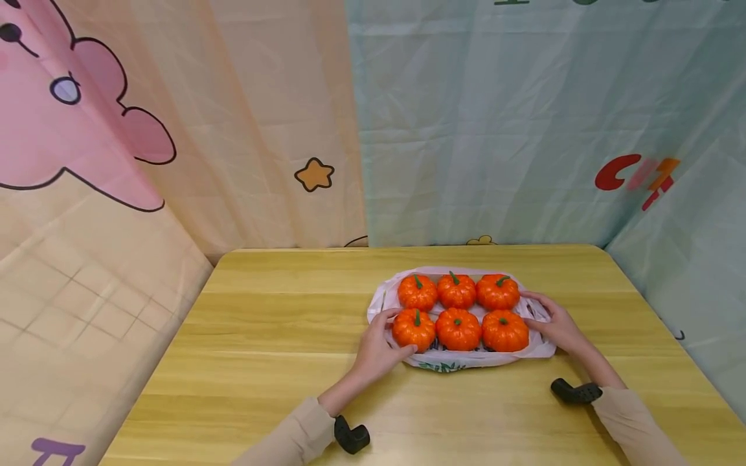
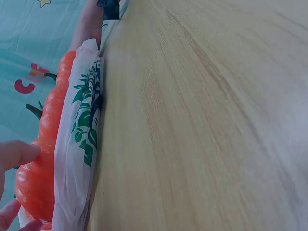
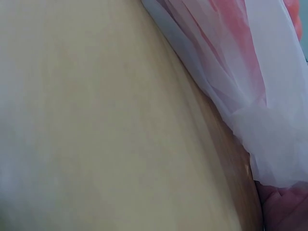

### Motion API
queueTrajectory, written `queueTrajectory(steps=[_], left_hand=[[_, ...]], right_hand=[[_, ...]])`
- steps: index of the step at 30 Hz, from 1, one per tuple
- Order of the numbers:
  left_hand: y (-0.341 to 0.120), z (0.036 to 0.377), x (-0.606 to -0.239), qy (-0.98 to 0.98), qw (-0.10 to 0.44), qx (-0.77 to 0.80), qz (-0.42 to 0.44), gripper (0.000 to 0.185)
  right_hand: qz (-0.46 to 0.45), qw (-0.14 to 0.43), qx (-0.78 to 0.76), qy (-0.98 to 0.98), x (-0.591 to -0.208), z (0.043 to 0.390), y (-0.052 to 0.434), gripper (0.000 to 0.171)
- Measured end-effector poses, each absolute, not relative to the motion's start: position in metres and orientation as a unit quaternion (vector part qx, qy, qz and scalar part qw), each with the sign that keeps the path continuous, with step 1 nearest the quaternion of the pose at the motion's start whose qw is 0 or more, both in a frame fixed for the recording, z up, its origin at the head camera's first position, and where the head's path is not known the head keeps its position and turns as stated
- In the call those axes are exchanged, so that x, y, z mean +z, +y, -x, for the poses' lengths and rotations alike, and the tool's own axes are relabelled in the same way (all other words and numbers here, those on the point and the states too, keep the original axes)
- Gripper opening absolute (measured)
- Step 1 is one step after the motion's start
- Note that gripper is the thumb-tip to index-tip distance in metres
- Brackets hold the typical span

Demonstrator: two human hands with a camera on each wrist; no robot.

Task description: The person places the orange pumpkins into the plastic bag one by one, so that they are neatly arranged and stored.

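Orange toy pumpkins (image 1: 458, 329) with green stems sit in two rows on a white plastic bag (image 1: 495, 358) with a green leaf print (image 2: 85, 115). My left hand (image 1: 375, 349) curves round the front left pumpkin (image 1: 414, 329), thumb at its front and fingers at its left side. In the left wrist view the thumb (image 2: 19, 153) touches the orange skin. My right hand (image 1: 556, 323) rests at the bag's right end, fingers fairly straight beside the right-hand pumpkins (image 1: 504, 331). In the right wrist view white plastic (image 3: 274, 139) covers much of that side, and the fingertips are hidden.
The bag lies right of centre on a wooden table (image 1: 274, 304). Printed curtains (image 1: 262, 116) hang behind the table and at both sides. A black device (image 1: 351, 435) is on the left wrist, another (image 1: 576, 391) on the right.
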State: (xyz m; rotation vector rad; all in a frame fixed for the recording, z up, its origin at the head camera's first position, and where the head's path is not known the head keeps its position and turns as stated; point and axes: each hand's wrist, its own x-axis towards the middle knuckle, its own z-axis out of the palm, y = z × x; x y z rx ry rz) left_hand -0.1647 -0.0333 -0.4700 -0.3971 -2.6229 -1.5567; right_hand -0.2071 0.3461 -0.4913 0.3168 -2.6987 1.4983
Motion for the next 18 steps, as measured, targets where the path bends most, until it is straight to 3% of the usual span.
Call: queueTrajectory(steps=[6, 18], left_hand=[[-0.0357, 0.1646, -0.4696, -0.855, 0.024, -0.503, 0.126, 0.064], [-0.0326, 0.1639, -0.4724, -0.863, 0.057, -0.482, 0.142, 0.063]], right_hand=[[-0.094, 0.007, 0.482, -0.871, -0.4903, 0.2093, 0.3465, 0.056], [-0.097, 0.006, 0.482, -0.871, -0.4891, 0.2097, 0.3467, 0.055]])
